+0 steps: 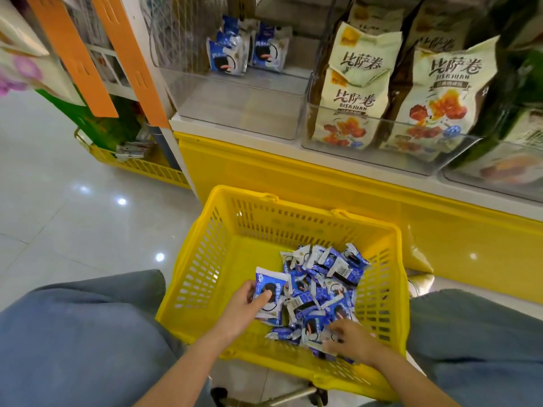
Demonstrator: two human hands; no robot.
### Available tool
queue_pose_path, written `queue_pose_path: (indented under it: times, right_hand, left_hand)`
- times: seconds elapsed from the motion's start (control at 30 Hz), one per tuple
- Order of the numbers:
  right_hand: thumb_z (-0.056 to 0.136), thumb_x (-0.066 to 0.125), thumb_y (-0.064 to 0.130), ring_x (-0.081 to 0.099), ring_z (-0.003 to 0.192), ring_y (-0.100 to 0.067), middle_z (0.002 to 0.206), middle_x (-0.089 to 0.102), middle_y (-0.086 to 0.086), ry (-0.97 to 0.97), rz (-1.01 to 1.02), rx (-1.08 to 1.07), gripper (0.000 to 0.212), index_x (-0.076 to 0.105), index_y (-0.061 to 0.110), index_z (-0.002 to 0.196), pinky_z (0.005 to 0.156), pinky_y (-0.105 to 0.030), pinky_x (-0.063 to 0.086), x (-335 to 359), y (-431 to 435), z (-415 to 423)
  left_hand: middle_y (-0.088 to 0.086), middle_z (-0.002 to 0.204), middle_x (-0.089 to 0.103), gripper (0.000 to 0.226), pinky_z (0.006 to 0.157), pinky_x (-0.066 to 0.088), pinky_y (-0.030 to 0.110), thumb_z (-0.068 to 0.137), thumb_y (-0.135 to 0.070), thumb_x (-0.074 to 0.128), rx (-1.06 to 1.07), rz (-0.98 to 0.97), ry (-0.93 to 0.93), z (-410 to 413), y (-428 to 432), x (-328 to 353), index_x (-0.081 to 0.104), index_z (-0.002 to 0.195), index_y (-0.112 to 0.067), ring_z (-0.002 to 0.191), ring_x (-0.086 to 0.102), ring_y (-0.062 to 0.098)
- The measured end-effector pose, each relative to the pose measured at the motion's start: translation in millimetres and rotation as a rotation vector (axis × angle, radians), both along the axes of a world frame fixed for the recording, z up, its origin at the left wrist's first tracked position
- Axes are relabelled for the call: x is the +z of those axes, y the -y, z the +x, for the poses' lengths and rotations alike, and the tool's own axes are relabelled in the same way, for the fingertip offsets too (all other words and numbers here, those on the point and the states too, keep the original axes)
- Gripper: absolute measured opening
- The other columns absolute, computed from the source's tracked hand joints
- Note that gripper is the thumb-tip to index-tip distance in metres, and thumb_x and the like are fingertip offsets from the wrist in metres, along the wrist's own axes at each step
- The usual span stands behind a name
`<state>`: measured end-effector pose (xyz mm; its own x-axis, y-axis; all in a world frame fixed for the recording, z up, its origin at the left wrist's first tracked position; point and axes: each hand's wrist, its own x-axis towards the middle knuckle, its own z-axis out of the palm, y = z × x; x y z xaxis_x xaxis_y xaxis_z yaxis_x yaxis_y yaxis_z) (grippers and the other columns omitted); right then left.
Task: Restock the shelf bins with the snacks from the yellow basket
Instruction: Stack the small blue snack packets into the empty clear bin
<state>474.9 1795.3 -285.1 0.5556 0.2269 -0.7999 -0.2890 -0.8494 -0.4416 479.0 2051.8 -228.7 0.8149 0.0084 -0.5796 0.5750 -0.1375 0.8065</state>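
Far left, a second basket sits on the floor under orange strips. The clear bin on the shelf holds a few shelf packets at its back; cream bags fill the next bin right. Below stands the yellow basket. Left hand pinches one blue packet, thumb on its face, at the left edge of the pile of packets. Right hand – fingers curled into the pile's near edge – grip unclear.
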Motion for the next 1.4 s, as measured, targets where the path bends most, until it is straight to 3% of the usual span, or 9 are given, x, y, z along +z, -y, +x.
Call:
queue_pose_path:
  times: [0.17, 0.37, 0.6, 0.73, 0.83, 0.93, 1.03, 1.2, 1.4]
  right_hand:
    - [0.083, 0.069, 0.034, 0.043, 0.13, -0.019, 0.142, 0.043, -0.008, -0.039, -0.053, 0.009, 0.07, 0.035, 0.011, 0.14, 0.099, -0.022, 0.037, -9.9, -3.2, -10.5]
    - [0.091, 0.059, 0.023, 0.061, 0.096, -0.016, 0.11, 0.065, -0.006, 0.06, 0.012, 0.017, 0.038, 0.054, 0.011, 0.126, 0.087, -0.026, 0.047, -6.3, -5.2, -5.4]
    - [0.092, 0.058, 0.028, 0.051, 0.072, -0.003, 0.09, 0.057, 0.009, 0.256, 0.253, -0.209, 0.034, 0.053, 0.014, 0.121, 0.062, -0.014, 0.042, 33.1, -24.2, 22.8]
    - [0.091, 0.059, 0.032, 0.044, 0.094, 0.022, 0.107, 0.047, 0.03, 0.438, 0.362, -0.314, 0.035, 0.046, 0.028, 0.123, 0.072, 0.003, 0.039, 65.8, -46.3, 30.4]
    - [0.089, 0.06, 0.032, 0.046, 0.1, 0.016, 0.114, 0.049, 0.027, 0.595, 0.369, -0.284, 0.04, 0.046, 0.029, 0.127, 0.079, 0.001, 0.038, 85.7, -62.8, 29.6]
    - [0.088, 0.064, 0.027, 0.046, 0.107, 0.008, 0.116, 0.047, 0.021, 0.722, 0.353, -0.121, 0.04, 0.049, 0.024, 0.125, 0.088, -0.001, 0.034, 97.7, -75.3, 28.1]
    - [0.084, 0.068, 0.026, 0.043, 0.118, 0.003, 0.12, 0.044, 0.022, 0.765, 0.388, 0.001, 0.046, 0.048, 0.031, 0.125, 0.097, -0.004, 0.031, 111.5, -84.3, 29.8]
    - [0.08, 0.069, 0.033, 0.032, 0.123, 0.021, 0.132, 0.035, 0.035, 0.638, 0.531, -0.02, 0.065, 0.031, 0.045, 0.131, 0.101, -0.005, 0.031, 141.7, -99.1, 35.9]
    - [0.085, 0.065, 0.01, 0.044, 0.115, 0.019, 0.13, 0.051, 0.015, 0.593, 0.649, -0.21, 0.046, 0.049, 0.028, 0.123, 0.095, -0.006, 0.038, 185.7, -113.6, 64.3]
  left_hand:
    - [0.002, 0.102, 0.062, 0.015, 0.062, 0.05, 0.015, 0.093, -0.017, 0.053, -0.012, 0.018, -0.036, -5.4, 4.4, -2.7, 0.05, 0.107, -0.013, 0.086, 0.059, 0.004]
    - [0.002, 0.103, 0.06, 0.017, 0.062, 0.05, 0.02, 0.094, -0.018, 0.052, -0.003, 0.06, -0.074, -7.5, 7.5, 1.5, 0.048, 0.11, -0.012, 0.085, 0.058, 0.005]
    - [0.009, 0.102, 0.051, 0.025, 0.054, 0.046, 0.021, 0.095, -0.02, 0.051, 0.108, 0.116, -0.237, -0.6, 14.9, -5.0, 0.041, 0.112, -0.004, 0.088, 0.052, 0.018]
    - [0.003, 0.086, 0.047, 0.014, 0.048, 0.046, 0.027, 0.095, -0.018, 0.049, 0.142, 0.051, -0.349, 6.6, 20.5, -6.7, 0.043, 0.102, -0.008, 0.079, 0.053, 0.02]
    - [0.002, 0.088, 0.058, 0.008, 0.047, 0.052, 0.033, 0.096, -0.02, 0.046, 0.215, -0.131, -0.401, 13.1, 25.8, 7.4, 0.051, 0.094, -0.014, 0.073, 0.062, 0.023]
    - [0.006, 0.071, 0.073, 0.033, 0.052, 0.055, 0.037, 0.096, -0.039, 0.043, 0.298, -0.414, -0.418, 20.8, 19.5, 23.1, 0.062, 0.092, -0.012, 0.065, 0.069, 0.024]
    - [0.013, 0.089, 0.073, 0.043, 0.058, 0.057, 0.043, 0.084, -0.051, 0.055, 0.28, -0.619, -0.373, 26.3, 7.7, 36.9, 0.073, 0.088, -0.012, 0.075, 0.071, 0.028]
    - [0.013, 0.098, 0.072, 0.05, 0.054, 0.054, 0.029, 0.066, -0.034, 0.07, 0.246, -0.596, -0.157, 36.0, -3.2, 68.9, 0.064, 0.11, -0.01, 0.077, 0.071, 0.02]
    - [0.008, 0.105, 0.071, 0.06, 0.058, 0.055, 0.031, 0.065, -0.03, 0.068, 0.268, -0.589, 0.042, 56.1, -21.6, 111.7, 0.054, 0.122, -0.019, 0.084, 0.069, 0.021]
